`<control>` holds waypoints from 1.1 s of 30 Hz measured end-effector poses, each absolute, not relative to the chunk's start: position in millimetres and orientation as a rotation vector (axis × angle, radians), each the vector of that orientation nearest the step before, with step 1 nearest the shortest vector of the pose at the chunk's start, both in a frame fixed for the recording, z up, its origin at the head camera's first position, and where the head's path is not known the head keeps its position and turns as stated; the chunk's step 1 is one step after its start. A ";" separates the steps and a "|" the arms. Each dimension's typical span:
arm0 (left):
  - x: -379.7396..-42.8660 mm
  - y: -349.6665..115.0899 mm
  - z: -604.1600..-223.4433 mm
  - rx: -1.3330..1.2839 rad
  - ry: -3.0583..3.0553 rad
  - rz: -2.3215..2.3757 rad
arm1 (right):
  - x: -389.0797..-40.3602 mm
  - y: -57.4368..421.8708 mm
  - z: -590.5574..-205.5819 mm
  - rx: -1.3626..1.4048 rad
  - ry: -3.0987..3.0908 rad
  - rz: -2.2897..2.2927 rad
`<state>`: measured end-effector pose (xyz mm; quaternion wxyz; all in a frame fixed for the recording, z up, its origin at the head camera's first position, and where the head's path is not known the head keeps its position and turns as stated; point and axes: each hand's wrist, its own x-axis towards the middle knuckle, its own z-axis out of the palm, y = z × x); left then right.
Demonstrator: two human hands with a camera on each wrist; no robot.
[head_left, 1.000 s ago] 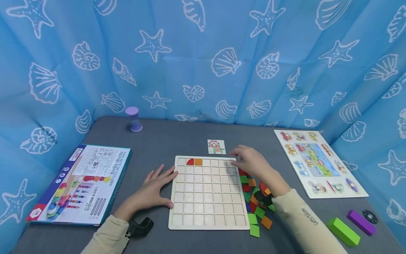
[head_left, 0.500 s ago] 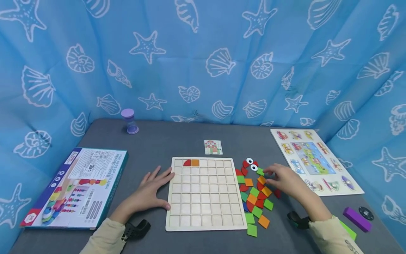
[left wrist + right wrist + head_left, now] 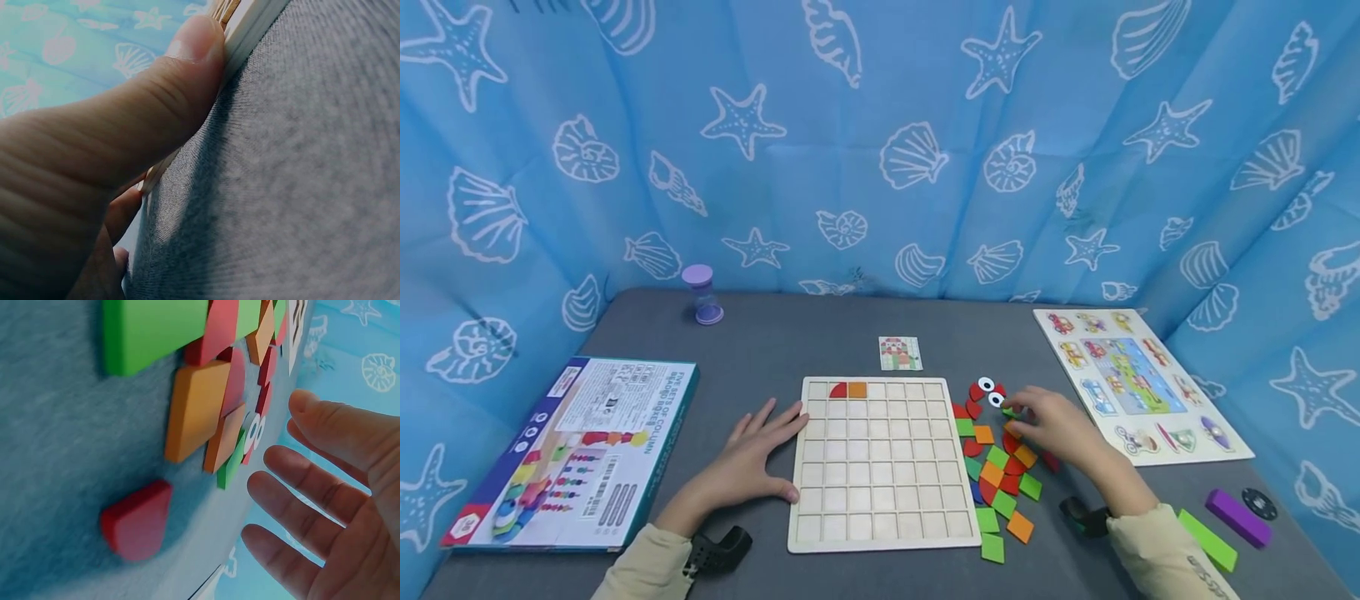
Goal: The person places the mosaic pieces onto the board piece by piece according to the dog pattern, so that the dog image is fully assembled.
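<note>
A wooden grid board (image 3: 880, 550) lies on the table, a red quarter-circle piece (image 3: 838, 390) and an orange square piece (image 3: 857, 390) side by side in its top row. My left hand (image 3: 752, 462) touches the board's left edge with fingers spread and thumb tip against the side, as the left wrist view also shows. My right hand (image 3: 1056, 425) hovers over the far right part of the loose pieces, partly covering a green piece (image 3: 1011, 412). In the right wrist view its relaxed fingers (image 3: 294, 469) hold nothing. Near them lie two white eye pieces (image 3: 987, 384).
Red, green, orange and blue pieces (image 3: 1019, 527) are scattered along the board's right side. A pattern card (image 3: 900, 353) lies behind the board. Around it are a boxed toy (image 3: 580, 450), an hourglass (image 3: 703, 293), a picture puzzle (image 3: 1138, 383), and green (image 3: 1208, 540) and purple blocks (image 3: 1240, 518).
My right hand has moved from the board's top right corner to the loose pieces, then slightly left over the green piece. My left hand stays at the board's edge. The head view has shifted slightly.
</note>
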<state>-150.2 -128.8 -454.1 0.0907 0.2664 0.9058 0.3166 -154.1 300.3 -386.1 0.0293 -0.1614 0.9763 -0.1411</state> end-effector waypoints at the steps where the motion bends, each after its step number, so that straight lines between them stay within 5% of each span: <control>1: -150.1 -128.8 -454.5 0.792 2.691 0.938 | -155.2 298.6 -386.4 -0.497 3.006 -0.429; 33: -152.1 -129.8 -455.8 0.809 2.707 0.924 | -195.5 240.0 -399.5 -0.474 2.959 -0.275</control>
